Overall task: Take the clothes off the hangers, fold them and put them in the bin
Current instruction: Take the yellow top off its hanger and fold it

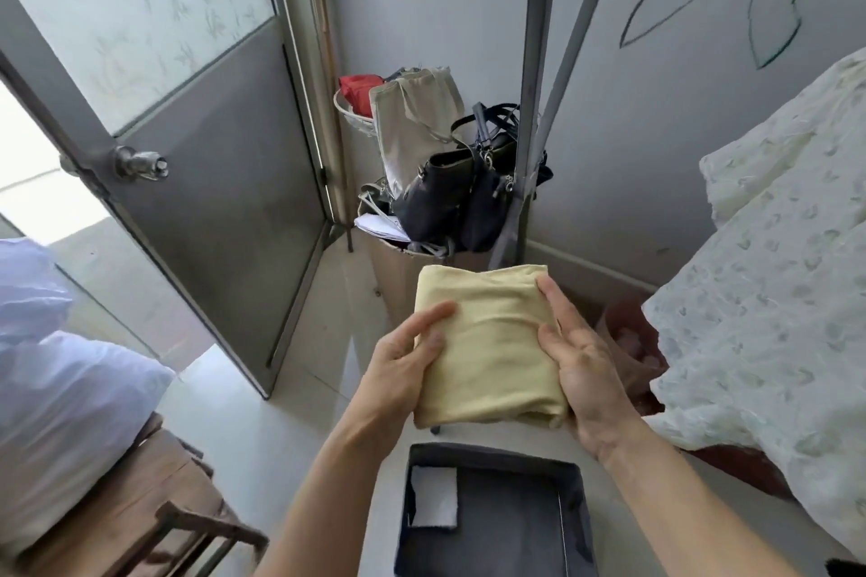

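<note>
I see the folded yellow garment [487, 344] held up in the air in front of me, a neat rectangular packet, above and a little beyond the dark bin [496, 515] that sits on the floor below my forearms. My left hand [405, 370] grips the garment's left edge, thumb lying across the top face and the other fingers tucked underneath. My right hand [578, 361] grips the right edge, thumb on top near the far corner and the fingers wrapped under the cloth. The bin is open at the top, and a white piece [433, 497] shows against its left inner wall. Beyond the garment, in the corner, a pile of bags [450, 183] leans together: a beige tote and dark handbags on a stand beside grey poles [534, 75]. To the left a grey metal door [206, 183] stands ajar, with frosted patterned glass in its upper half. A wooden chair [140, 515] at lower left carries white cloth [56, 384]. On the right hangs a pale patterned fabric [768, 295].
</note>
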Demonstrator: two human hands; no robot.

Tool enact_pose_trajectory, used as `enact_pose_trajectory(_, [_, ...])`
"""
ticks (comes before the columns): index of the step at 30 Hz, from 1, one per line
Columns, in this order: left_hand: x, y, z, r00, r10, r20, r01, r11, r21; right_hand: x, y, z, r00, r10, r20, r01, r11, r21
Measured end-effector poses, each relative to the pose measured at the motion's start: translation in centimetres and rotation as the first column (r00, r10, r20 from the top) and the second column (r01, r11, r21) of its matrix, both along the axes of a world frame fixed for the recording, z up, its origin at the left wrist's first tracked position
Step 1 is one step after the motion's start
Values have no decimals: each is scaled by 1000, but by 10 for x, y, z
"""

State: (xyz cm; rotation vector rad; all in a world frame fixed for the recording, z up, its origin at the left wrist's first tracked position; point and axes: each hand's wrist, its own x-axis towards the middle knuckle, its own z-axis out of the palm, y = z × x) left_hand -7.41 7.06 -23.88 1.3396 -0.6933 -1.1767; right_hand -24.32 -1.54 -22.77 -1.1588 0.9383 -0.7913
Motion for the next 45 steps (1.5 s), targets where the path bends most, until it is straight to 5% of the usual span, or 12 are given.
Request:
enact_pose_trajectory(12, [-1,-4,-176,985,-118,-127,141,971,192,-25,-21,-187,978,211,-3,-206,957,204])
enact_pose_trajectory(32, [-65,-32,-595,973,-200,-113,229,806,546,-90,-17,-593,987,-60,-149,138,792,594])
enact_pose_trajectory(45, [-89,-70,-749,981,-175,-81,187,766,615,-107,-57,-749,977,-95,-193,198,746,636])
